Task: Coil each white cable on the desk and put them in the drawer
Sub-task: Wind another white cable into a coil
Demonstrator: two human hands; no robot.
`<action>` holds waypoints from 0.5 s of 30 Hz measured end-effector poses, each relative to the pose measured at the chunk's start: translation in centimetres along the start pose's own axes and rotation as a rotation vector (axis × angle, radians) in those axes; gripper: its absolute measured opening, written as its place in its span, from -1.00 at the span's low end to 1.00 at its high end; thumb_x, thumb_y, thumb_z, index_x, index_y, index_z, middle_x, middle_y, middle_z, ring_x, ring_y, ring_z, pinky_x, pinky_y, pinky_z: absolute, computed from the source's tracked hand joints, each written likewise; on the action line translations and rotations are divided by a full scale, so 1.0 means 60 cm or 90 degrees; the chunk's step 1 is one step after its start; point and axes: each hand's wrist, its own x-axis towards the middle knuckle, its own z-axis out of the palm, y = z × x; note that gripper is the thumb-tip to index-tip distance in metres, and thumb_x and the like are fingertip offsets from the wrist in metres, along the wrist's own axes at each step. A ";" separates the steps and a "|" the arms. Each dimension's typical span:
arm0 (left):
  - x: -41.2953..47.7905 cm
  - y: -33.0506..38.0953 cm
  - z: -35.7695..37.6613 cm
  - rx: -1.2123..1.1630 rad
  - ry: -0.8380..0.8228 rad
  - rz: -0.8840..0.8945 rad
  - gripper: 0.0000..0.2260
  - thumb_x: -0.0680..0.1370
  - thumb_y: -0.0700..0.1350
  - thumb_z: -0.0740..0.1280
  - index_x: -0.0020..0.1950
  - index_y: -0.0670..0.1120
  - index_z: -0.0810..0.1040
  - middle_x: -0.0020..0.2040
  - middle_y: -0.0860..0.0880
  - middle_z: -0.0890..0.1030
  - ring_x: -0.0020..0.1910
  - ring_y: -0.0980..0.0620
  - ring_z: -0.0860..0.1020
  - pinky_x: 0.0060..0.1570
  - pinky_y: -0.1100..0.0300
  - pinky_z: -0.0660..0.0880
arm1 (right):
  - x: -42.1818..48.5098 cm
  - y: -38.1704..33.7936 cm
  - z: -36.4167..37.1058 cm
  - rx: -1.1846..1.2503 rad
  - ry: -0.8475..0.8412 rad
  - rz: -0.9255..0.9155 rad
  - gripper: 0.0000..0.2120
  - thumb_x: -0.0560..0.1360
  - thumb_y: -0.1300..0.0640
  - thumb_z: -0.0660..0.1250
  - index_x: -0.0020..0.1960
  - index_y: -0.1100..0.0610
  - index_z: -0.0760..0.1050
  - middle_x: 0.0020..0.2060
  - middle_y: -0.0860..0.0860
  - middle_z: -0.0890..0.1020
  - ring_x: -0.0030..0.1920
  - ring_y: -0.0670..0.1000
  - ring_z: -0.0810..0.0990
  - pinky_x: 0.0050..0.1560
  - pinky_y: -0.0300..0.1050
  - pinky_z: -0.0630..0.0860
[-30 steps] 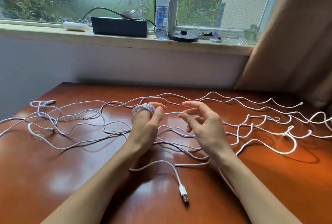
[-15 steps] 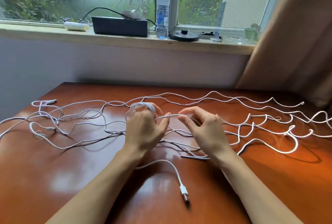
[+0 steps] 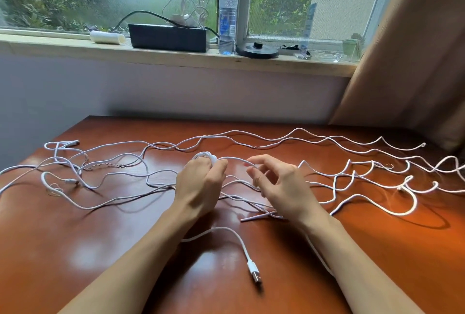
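Observation:
Several long white cables (image 3: 289, 137) lie tangled across the brown desk (image 3: 75, 250). My left hand (image 3: 200, 185) is at the middle of the desk with a small white coil (image 3: 205, 156) wound round its fingers. A strand of that cable runs from the coil to my right hand (image 3: 279, 185), which pinches it between thumb and forefinger; the other fingers are loosely curled. The cable's USB plug (image 3: 254, 272) lies on the desk between my forearms. No drawer is in view.
A windowsill behind the desk holds a black box (image 3: 168, 36) with cords, a water bottle (image 3: 227, 16), a white roll (image 3: 107, 36) and a black disc (image 3: 258, 49). A brown curtain (image 3: 415, 49) hangs at the right.
My left hand has turned and dropped lower with the coil on its fingers. My right hand has kept feeding the strand beside it, its fingers now spread a little wider.

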 end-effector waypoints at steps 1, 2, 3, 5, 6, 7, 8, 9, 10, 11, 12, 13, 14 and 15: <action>0.000 0.001 0.000 -0.037 -0.022 0.006 -0.55 0.50 0.12 0.10 -0.44 -0.17 0.38 -0.48 -0.02 0.42 -0.33 -0.08 0.45 -0.29 -0.04 0.33 | -0.001 -0.002 -0.001 -0.002 -0.004 -0.003 -0.89 0.60 0.02 0.38 0.11 -0.02 0.62 -0.37 -0.10 0.63 -0.39 -0.11 0.56 -0.25 -0.14 0.53; -0.002 0.005 -0.001 -0.091 -0.046 0.021 -0.55 0.52 0.10 0.10 -0.45 -0.17 0.37 -0.53 -0.01 0.39 -0.40 -0.06 0.41 -0.31 -0.06 0.34 | -0.002 -0.005 -0.002 -0.006 0.006 -0.015 -0.89 0.61 0.01 0.37 0.07 0.00 0.63 -0.40 -0.09 0.62 -0.41 -0.11 0.55 -0.27 -0.17 0.50; -0.004 0.010 -0.001 -0.159 -0.072 0.037 -0.54 0.54 0.07 0.11 -0.47 -0.17 0.35 -0.56 0.02 0.35 -0.46 -0.04 0.35 -0.35 -0.03 0.30 | -0.003 -0.008 -0.005 -0.010 0.034 -0.034 -0.87 0.61 -0.01 0.37 0.03 0.02 0.64 -0.44 -0.08 0.59 -0.43 -0.11 0.55 -0.29 -0.19 0.47; -0.010 0.022 -0.004 -0.265 -0.124 0.060 -0.56 0.57 0.00 0.12 -0.50 -0.13 0.32 -0.56 0.05 0.29 -0.49 0.03 0.26 -0.39 0.10 0.19 | -0.003 -0.012 -0.013 0.004 0.109 -0.064 -0.83 0.58 -0.04 0.38 -0.05 0.04 0.65 -0.48 -0.08 0.56 -0.44 -0.07 0.56 -0.31 -0.18 0.47; -0.012 0.026 -0.004 -0.290 -0.148 0.067 -0.56 0.57 -0.03 0.12 -0.52 -0.08 0.32 -0.56 0.06 0.27 -0.50 0.05 0.23 -0.41 0.16 0.17 | -0.002 -0.013 -0.017 0.010 0.137 -0.070 -0.81 0.57 -0.06 0.39 -0.07 0.04 0.65 -0.48 -0.08 0.56 -0.44 -0.06 0.56 -0.31 -0.17 0.47; -0.014 0.028 -0.004 -0.307 -0.169 0.070 -0.55 0.58 -0.04 0.12 -0.53 -0.05 0.32 -0.55 0.07 0.26 -0.51 0.07 0.22 -0.42 0.21 0.15 | 0.000 -0.014 -0.020 0.003 0.158 -0.077 -0.80 0.56 -0.07 0.39 -0.07 0.04 0.66 -0.46 -0.08 0.57 -0.43 -0.05 0.55 -0.31 -0.16 0.47; -0.016 0.029 -0.003 -0.318 -0.188 0.068 -0.55 0.58 -0.04 0.12 -0.53 -0.03 0.32 -0.55 0.08 0.25 -0.51 0.07 0.20 -0.44 0.24 0.14 | 0.001 -0.013 -0.021 -0.012 0.175 -0.084 -0.80 0.56 -0.07 0.39 -0.06 0.05 0.66 -0.43 -0.08 0.58 -0.41 -0.05 0.54 -0.31 -0.15 0.47; -0.016 0.027 -0.003 -0.323 -0.204 0.063 -0.54 0.58 -0.03 0.12 -0.54 -0.02 0.32 -0.55 0.09 0.24 -0.52 0.08 0.19 -0.45 0.26 0.13 | 0.002 -0.012 -0.021 -0.024 0.190 -0.089 -0.81 0.57 -0.06 0.39 -0.05 0.05 0.65 -0.38 -0.09 0.59 -0.37 -0.05 0.54 -0.29 -0.14 0.47; -0.016 0.026 -0.002 -0.324 -0.216 0.060 -0.54 0.58 -0.01 0.12 -0.53 -0.03 0.33 -0.55 0.08 0.24 -0.52 0.08 0.19 -0.46 0.28 0.13 | 0.004 -0.011 -0.020 -0.024 0.202 -0.090 -0.82 0.58 -0.04 0.38 -0.03 0.06 0.64 -0.31 -0.10 0.62 -0.31 -0.06 0.56 -0.24 -0.15 0.48; -0.016 0.024 -0.002 -0.322 -0.223 0.058 -0.54 0.58 0.00 0.12 -0.53 -0.04 0.34 -0.55 0.07 0.24 -0.52 0.08 0.19 -0.46 0.28 0.13 | 0.005 -0.010 -0.020 -0.021 0.206 -0.090 -0.82 0.60 -0.03 0.36 0.00 0.06 0.64 -0.23 -0.11 0.64 -0.22 -0.09 0.59 -0.18 -0.18 0.50; -0.015 0.024 -0.001 -0.320 -0.226 0.057 -0.54 0.58 0.02 0.12 -0.53 -0.05 0.34 -0.55 0.06 0.25 -0.52 0.08 0.19 -0.45 0.28 0.13 | 0.005 -0.008 -0.019 -0.019 0.204 -0.093 -0.82 0.62 -0.01 0.33 0.04 0.07 0.63 -0.16 -0.13 0.65 -0.14 -0.14 0.61 -0.11 -0.22 0.51; -0.015 0.023 -0.002 -0.323 -0.229 0.053 -0.54 0.58 0.03 0.12 -0.53 -0.06 0.34 -0.55 0.05 0.25 -0.52 0.08 0.19 -0.45 0.28 0.13 | 0.006 -0.006 -0.018 -0.020 0.197 -0.094 -0.82 0.64 0.01 0.30 0.07 0.07 0.62 -0.11 -0.14 0.65 -0.07 -0.18 0.61 -0.04 -0.24 0.51; -0.014 0.024 -0.003 -0.334 -0.232 0.044 -0.53 0.57 0.03 0.12 -0.53 -0.05 0.34 -0.55 0.04 0.25 -0.52 0.08 0.18 -0.45 0.28 0.13 | 0.007 -0.003 -0.016 -0.029 0.189 -0.091 -0.82 0.65 0.02 0.28 0.10 0.06 0.62 -0.07 -0.16 0.64 -0.01 -0.19 0.60 0.02 -0.20 0.51; -0.014 0.025 -0.003 -0.351 -0.237 0.033 -0.54 0.56 0.03 0.12 -0.54 -0.05 0.34 -0.56 0.03 0.24 -0.53 0.09 0.17 -0.47 0.28 0.12 | 0.007 -0.002 -0.015 -0.042 0.183 -0.085 -0.82 0.65 0.04 0.27 0.12 0.05 0.62 -0.04 -0.19 0.63 0.03 -0.17 0.59 0.08 -0.13 0.51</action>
